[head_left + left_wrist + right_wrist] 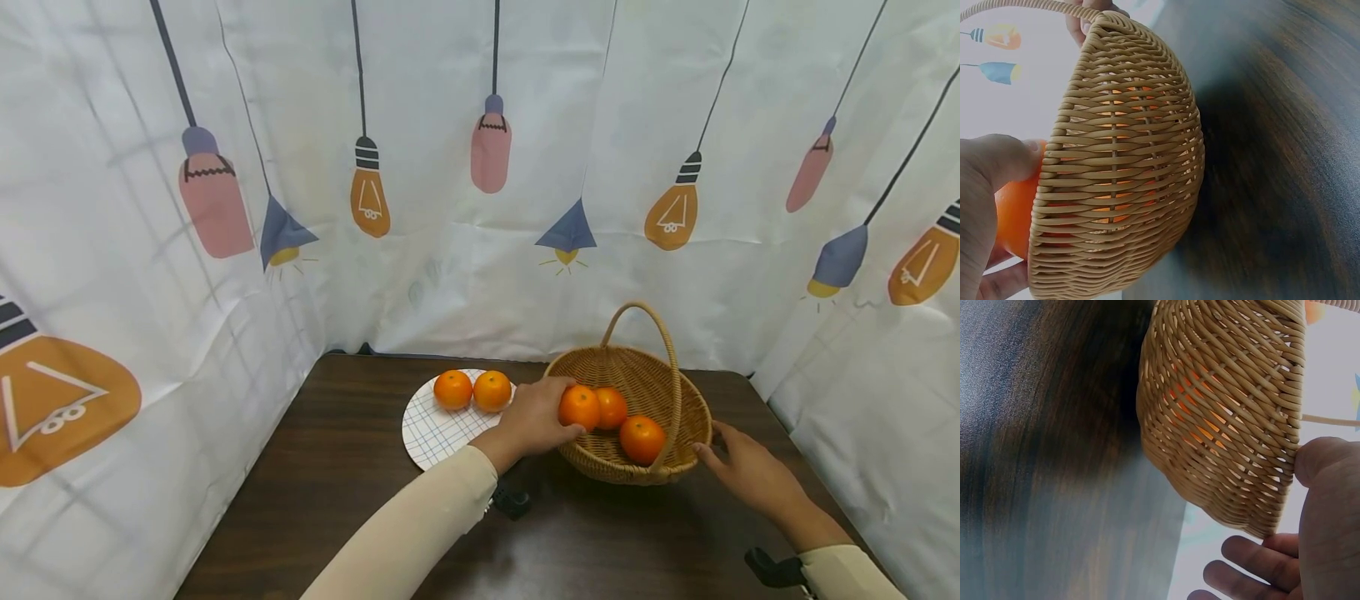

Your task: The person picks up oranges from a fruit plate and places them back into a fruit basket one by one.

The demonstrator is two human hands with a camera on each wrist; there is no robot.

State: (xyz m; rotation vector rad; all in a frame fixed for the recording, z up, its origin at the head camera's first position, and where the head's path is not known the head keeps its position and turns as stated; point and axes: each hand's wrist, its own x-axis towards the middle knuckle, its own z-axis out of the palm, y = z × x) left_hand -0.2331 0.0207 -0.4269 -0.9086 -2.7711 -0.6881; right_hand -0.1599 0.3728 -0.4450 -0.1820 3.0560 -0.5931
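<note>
My left hand (536, 414) grips an orange (579, 407) at the left rim of a wicker basket (693, 408). From the left wrist view, the thumb (1007, 159) lies over this orange (1016, 212), right by the woven wall. Two more oranges, one farther back (611, 408) and one nearer (642, 439), sit inside the basket. At the right end, my right hand (757, 471) pinches the rim. Its thumb (1322, 459) presses the rim in the right wrist view, while the lower fingers spread below it.
Left of the basket lies a round white plate (435, 433) with a blue grid, bearing two oranges, one left (453, 389) and one right (492, 391). The basket's tall handle (667, 342) arches over it. A lamp-patterned white curtain (450, 283) surrounds the dark wooden table (337, 467).
</note>
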